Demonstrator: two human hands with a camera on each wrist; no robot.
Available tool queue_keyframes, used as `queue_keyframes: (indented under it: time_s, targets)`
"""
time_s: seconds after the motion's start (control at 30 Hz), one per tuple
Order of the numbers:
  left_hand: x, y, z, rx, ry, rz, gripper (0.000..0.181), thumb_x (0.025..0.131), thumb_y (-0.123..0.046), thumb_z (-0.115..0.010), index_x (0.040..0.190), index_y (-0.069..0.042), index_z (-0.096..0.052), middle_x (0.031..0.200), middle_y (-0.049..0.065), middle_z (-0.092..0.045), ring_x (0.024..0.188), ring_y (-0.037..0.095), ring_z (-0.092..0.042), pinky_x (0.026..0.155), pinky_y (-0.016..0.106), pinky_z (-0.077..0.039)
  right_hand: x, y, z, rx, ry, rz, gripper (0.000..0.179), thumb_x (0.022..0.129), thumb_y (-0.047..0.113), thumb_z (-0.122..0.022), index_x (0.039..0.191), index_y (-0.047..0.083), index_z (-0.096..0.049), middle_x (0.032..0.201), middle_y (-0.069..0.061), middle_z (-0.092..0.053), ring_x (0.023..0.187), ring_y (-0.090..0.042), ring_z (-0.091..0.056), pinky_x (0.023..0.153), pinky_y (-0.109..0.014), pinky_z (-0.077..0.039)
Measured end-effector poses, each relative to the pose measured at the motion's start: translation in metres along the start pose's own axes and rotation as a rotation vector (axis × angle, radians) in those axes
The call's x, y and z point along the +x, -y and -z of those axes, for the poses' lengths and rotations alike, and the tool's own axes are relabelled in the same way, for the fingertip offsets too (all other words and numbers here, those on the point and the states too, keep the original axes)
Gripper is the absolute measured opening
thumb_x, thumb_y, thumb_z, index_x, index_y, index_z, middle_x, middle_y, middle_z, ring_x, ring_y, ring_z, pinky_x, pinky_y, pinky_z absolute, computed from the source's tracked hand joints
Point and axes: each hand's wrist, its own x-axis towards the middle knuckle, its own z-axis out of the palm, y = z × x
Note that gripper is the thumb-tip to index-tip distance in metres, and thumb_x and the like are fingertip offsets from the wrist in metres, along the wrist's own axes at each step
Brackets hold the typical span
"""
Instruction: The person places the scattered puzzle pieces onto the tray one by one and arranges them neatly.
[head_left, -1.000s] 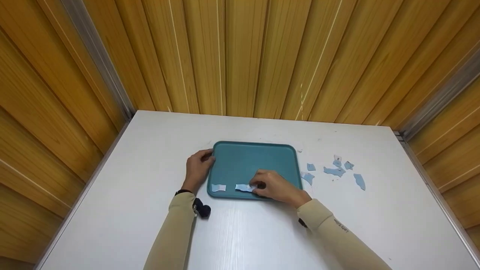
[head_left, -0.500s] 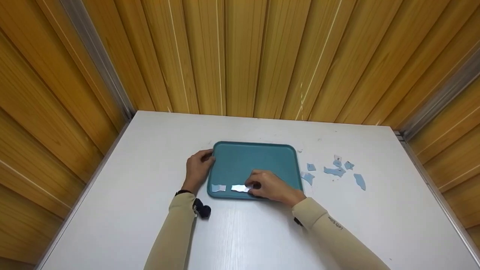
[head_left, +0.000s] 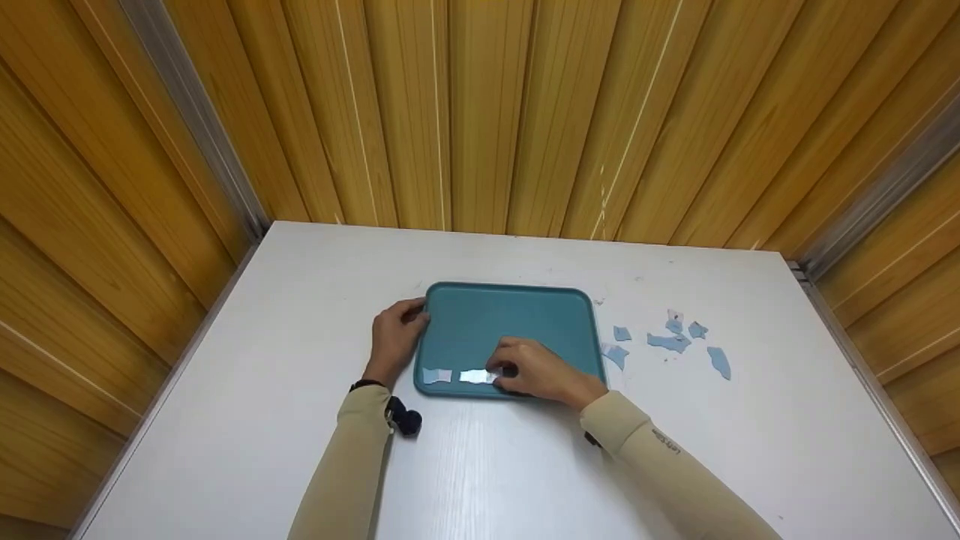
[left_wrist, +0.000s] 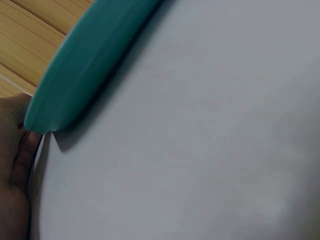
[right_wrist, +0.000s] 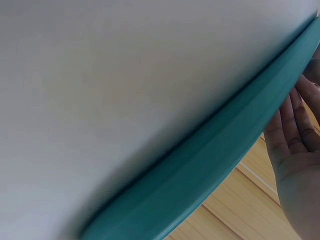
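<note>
A teal rectangular tray (head_left: pixel 510 315) lies on the white table. My left hand (head_left: pixel 394 337) holds its left rim, thumb and fingers about the edge; the left wrist view shows this hand (left_wrist: pixel 15 160) at the tray's end. Inside the tray's near edge, my right hand (head_left: pixel 536 369) pinches the right end of a torn paper strip (head_left: pixel 472 376), thumb and forefinger curled together over it. That end is hidden under the fingertips. A smaller torn paper piece (head_left: pixel 437 376) lies in the near left corner, a narrow gap left of the strip.
Right of the tray lie several torn light-blue paper scraps, among them a long one (head_left: pixel 718 363), a wide one (head_left: pixel 668 343) and a small square one (head_left: pixel 622 334). Another scrap (head_left: pixel 616 355) sits close against the tray's right rim. Wood-patterned panels (head_left: pixel 480 112) stand behind the table.
My right hand has slid the paper strip left along the tray's near edge, narrowing the gap to the corner piece. The left hand and the tray have stayed in place.
</note>
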Motion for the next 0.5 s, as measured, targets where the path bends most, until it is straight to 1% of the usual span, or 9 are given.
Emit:
queue_keyframes:
  time_s: [0.23,0.37,0.5]
  targets:
    - [0.0007,0.0002,-0.0009,-0.004,0.014,0.035,0.033,0.101,-0.007,-0.072,0.134,-0.003,-0.072,0.127,0.012,-0.073,0.115,0.025,-0.069,0.101,0.040,-0.055,0.0009,0.0013,-0.0003,-0.005,0.004,-0.008,0.017,0.096,0.007,-0.077,0.113,0.005,-0.079,0.108,-0.005,-0.068,0.096,-0.016,-0.064,0.087,-0.036,-0.058]
    - [0.0000,0.0001,-0.0010,-0.011,0.011,0.031,0.034,0.100,-0.007,-0.072,0.134,-0.002,-0.072,0.126,0.013,-0.073,0.115,0.026,-0.068,0.101,0.041,-0.055,0.0012,0.0000,-0.0007,-0.007,-0.002,-0.002,0.016,0.096,0.006,-0.077,0.112,0.005,-0.079,0.107,-0.006,-0.068,0.094,-0.016,-0.064,0.085,-0.035,-0.058]
    - [-0.0005,-0.0007,-0.0002,-0.014,0.011,0.029,0.034,0.100,-0.007,-0.072,0.134,-0.002,-0.072,0.126,0.013,-0.073,0.115,0.026,-0.068,0.101,0.041,-0.055,0.0003,0.0000,-0.0003,0.013,-0.001,-0.008,0.016,0.096,0.007,-0.077,0.112,0.005,-0.079,0.107,-0.006,-0.067,0.094,-0.017,-0.065,0.084,-0.036,-0.058]
